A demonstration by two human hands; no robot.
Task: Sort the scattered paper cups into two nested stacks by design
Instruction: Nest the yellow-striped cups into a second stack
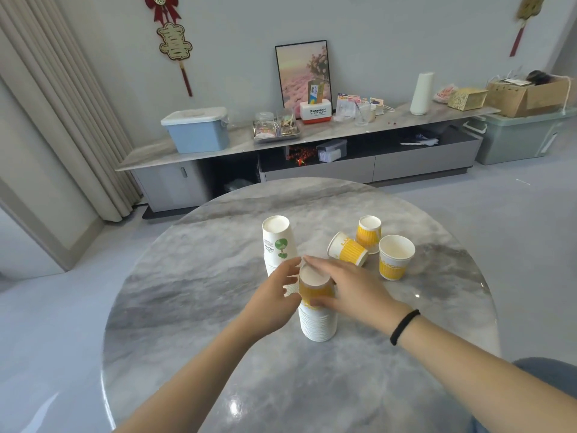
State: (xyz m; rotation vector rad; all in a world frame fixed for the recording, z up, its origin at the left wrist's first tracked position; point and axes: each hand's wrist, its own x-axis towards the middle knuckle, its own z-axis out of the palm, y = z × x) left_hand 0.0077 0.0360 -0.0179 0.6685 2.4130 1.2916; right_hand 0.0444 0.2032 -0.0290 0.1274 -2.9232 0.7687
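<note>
On the marble table (218, 307), both hands' grip clamps the yellow stack (317, 310): left hand (274, 295), right hand (349, 285).

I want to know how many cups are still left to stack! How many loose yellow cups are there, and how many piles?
Loose yellow-striped paper cups: 3, one upside down, one on its side, one upright
Nested stacks: 2, green-print and yellow-striped
Total: 5
</note>
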